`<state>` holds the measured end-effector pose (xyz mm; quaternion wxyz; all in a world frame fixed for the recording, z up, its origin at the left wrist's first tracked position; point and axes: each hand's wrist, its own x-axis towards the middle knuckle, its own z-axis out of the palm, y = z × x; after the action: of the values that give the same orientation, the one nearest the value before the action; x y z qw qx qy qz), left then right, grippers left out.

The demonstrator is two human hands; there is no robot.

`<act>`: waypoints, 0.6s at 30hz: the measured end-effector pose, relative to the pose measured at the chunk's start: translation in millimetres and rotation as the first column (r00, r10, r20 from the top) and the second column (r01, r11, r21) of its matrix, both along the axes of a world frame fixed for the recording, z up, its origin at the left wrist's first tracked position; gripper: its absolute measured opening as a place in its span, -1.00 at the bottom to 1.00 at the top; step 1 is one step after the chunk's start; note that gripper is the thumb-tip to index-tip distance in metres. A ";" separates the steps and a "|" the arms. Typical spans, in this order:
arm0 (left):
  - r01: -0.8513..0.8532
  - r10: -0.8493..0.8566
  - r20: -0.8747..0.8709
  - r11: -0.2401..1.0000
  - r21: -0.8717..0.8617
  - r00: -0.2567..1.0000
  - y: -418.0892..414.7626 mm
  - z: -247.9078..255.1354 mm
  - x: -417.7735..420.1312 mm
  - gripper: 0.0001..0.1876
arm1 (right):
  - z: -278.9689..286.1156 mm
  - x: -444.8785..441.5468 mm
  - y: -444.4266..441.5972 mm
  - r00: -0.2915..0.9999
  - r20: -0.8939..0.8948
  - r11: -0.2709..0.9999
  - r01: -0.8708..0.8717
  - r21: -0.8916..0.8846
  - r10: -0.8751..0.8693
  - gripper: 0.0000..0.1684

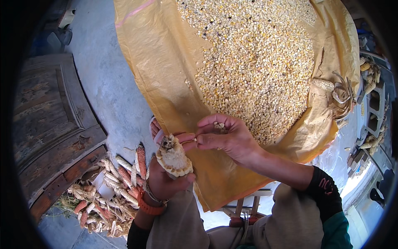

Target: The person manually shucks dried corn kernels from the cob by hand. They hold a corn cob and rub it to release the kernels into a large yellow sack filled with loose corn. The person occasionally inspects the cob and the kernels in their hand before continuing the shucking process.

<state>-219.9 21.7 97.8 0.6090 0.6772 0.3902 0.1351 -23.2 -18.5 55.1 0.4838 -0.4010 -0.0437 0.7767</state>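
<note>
My left hand (168, 180), with an orange watch band at the wrist, grips a partly shelled corn cob (174, 157); pale kernels remain along its lower rim and its dark end points up. My right hand (222, 137) is just to the right of it, above the yellow woven sheet (174, 74). Several loose kernels (220, 127) lie in its curled fingers, and its thumb and fingertip pinch a small piece near the fingers of my left hand. Beyond the hands, a broad heap of shelled corn kernels (255, 68) covers much of the sheet.
Bare cobs and husks (115, 193) are piled on the floor at lower left, beside a worn wooden door (49, 109). A corn ear with dry husk (325, 84) rests on the sheet's right side. Concrete blocks (374, 105) stand at far right. A wooden stool (245, 205) is below the sheet.
</note>
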 end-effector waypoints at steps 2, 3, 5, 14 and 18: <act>0.004 -0.004 0.018 1.000 -0.024 1.000 0.4 -0.7 -1.4 -0.36 | 0.5 0.5 0.1 1.000 0.012 1.000 0.001 -0.010 -0.001 -0.61; -0.023 0.024 0.030 0.998 -0.050 0.999 -0.7 -0.7 -1.2 -0.36 | 0.8 0.6 0.2 1.000 0.009 1.000 0.003 -0.013 -0.003 -0.61; -0.076 0.082 0.051 0.992 -0.103 0.995 -3.1 -0.7 -0.2 -0.35 | 1.0 0.6 0.4 1.000 0.002 1.000 0.006 -0.019 -0.006 -0.61; -0.121 0.140 0.084 0.973 -0.194 0.987 -4.2 -0.8 -0.3 -0.28 | 1.6 0.8 -0.1 1.000 0.012 1.000 0.002 -0.020 -0.002 -0.61; -0.131 0.163 0.122 0.963 -0.234 0.979 -4.8 -3.6 -1.1 -0.26 | -0.1 0.8 -0.7 1.000 0.009 1.000 0.005 -0.007 -0.005 -0.61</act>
<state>-221.0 16.8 94.3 0.6958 0.5619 0.4085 0.1823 -22.4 -19.2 55.0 0.4840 -0.4062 -0.0422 0.7739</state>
